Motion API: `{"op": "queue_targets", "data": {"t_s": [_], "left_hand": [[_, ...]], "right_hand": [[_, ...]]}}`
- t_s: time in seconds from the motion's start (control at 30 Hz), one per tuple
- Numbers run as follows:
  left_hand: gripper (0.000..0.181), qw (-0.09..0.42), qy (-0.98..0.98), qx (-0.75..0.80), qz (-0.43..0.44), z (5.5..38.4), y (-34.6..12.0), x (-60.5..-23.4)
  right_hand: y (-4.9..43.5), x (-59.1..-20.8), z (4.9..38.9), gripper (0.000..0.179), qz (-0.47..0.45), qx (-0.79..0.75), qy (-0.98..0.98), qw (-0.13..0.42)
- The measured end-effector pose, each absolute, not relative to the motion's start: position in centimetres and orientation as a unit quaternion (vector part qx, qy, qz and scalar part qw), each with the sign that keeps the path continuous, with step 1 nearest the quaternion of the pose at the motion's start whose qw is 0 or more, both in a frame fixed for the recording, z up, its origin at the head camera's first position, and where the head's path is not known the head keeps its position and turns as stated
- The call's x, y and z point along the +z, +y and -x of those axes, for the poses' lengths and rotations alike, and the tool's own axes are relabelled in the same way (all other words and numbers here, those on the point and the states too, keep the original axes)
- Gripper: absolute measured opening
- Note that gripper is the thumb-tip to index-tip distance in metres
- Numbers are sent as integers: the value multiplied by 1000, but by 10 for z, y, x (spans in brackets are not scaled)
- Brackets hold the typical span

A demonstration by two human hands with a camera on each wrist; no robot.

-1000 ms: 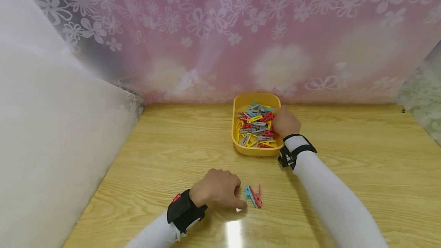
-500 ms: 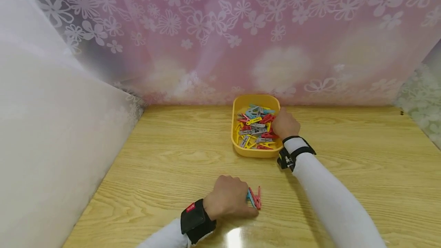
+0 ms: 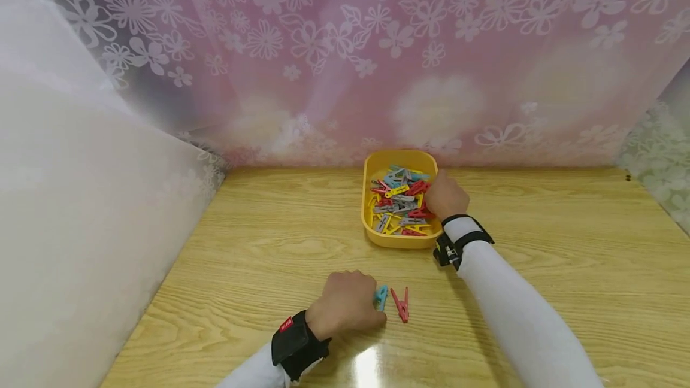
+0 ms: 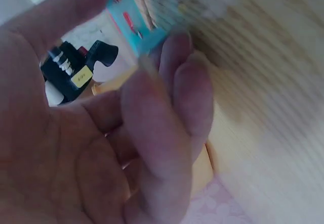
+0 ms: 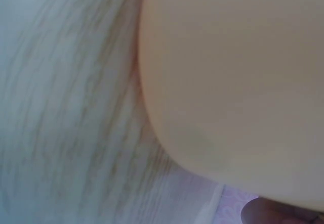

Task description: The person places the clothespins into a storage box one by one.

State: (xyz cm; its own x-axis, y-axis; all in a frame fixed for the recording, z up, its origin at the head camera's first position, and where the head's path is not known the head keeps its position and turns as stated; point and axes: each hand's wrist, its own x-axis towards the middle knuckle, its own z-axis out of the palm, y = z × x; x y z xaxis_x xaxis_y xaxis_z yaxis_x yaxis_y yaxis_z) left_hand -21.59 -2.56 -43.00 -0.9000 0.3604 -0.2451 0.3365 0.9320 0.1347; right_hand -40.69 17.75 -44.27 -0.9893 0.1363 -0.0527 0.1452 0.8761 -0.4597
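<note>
My left hand (image 3: 347, 301) is low over the wooden table, left of centre. It pinches a light blue clothespin (image 3: 381, 297); in the left wrist view, the same blue clothespin (image 4: 126, 19) shows at the thumb and fingertips. Just to its right a red clothespin (image 3: 401, 305) lies on the table, legs spread. Farther back is a yellow plastic basket (image 3: 404, 242) full of red, yellow, grey and blue clothespins (image 3: 399, 199). My right hand (image 3: 447, 196) grips its right rim, fingers partly hidden. The basket's smooth wall (image 5: 238, 82) fills most of the right wrist view.
The light wooden table (image 3: 280, 220) runs back to a pink flowered curtain (image 3: 345, 76). A white wall-like sheet (image 3: 97, 196) closes off the left side. More flowered cloth (image 3: 663, 154) hangs at the far right.
My left hand reached right to the blue clothespin, took hold of it and drew it left, apart from the red one. The right hand has stayed at the basket's rim.
</note>
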Motion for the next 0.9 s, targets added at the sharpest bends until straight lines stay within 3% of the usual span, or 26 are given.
{"op": "queue_targets", "data": {"t_s": [0.13, 0.33, 0.5, 0.9], "left_hand": [[38, 106, 977, 85, -163, 217, -32, -426], [19, 32, 979, 130, -155, 224, -36, -400], [28, -44, 972, 161, -163, 243, -38, -380], [31, -76, 972, 179, -133, 332, -22, -361]], "right_hand": [[178, -444, 408, 36, -74, -239, 968, 15], [178, -444, 408, 38, -78, -237, 968, 19], [178, -443, 407, 36, -78, -239, 968, 13], [179, -444, 407, 32, -67, -239, 969, -11]]}}
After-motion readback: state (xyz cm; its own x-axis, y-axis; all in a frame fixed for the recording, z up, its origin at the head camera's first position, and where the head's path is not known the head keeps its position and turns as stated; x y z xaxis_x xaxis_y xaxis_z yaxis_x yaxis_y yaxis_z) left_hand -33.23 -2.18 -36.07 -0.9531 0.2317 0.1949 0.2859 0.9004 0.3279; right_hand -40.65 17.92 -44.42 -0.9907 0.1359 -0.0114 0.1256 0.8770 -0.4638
